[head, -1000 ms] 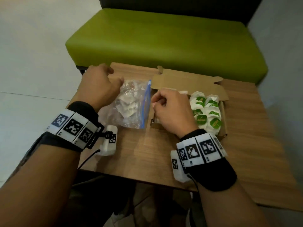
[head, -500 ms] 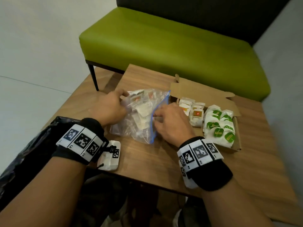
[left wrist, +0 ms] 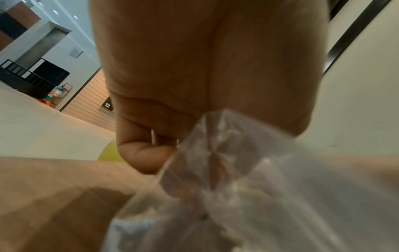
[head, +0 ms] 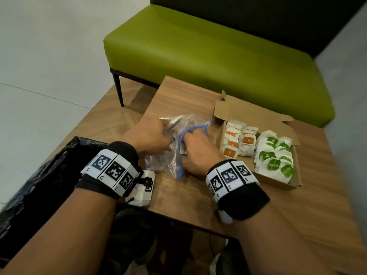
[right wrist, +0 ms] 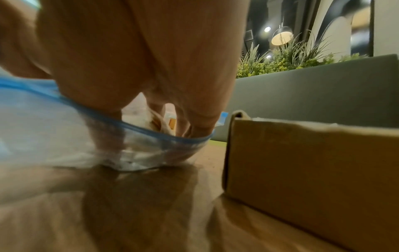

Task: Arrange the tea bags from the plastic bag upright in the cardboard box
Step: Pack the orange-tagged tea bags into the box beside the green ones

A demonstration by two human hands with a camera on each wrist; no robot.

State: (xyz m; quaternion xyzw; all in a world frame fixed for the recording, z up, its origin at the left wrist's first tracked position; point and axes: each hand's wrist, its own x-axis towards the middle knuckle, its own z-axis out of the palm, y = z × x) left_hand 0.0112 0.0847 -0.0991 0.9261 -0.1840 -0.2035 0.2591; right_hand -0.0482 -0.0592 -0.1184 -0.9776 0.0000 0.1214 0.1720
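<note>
Clear plastic bag [head: 164,155], blue zip open, left of open cardboard box [head: 278,181]; tea bags [head: 275,155] upright inside.

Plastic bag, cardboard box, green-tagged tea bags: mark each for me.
plastic bag [head: 158,162], head view, clear lower body.
cardboard box [head: 278,183], head view, near wall.
green-tagged tea bags [head: 274,155], head view, middle of the cluster.

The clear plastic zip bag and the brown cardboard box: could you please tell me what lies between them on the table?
Nothing: in the right wrist view, bare wooden table separates the clear plastic zip bag from the brown cardboard box.
</note>
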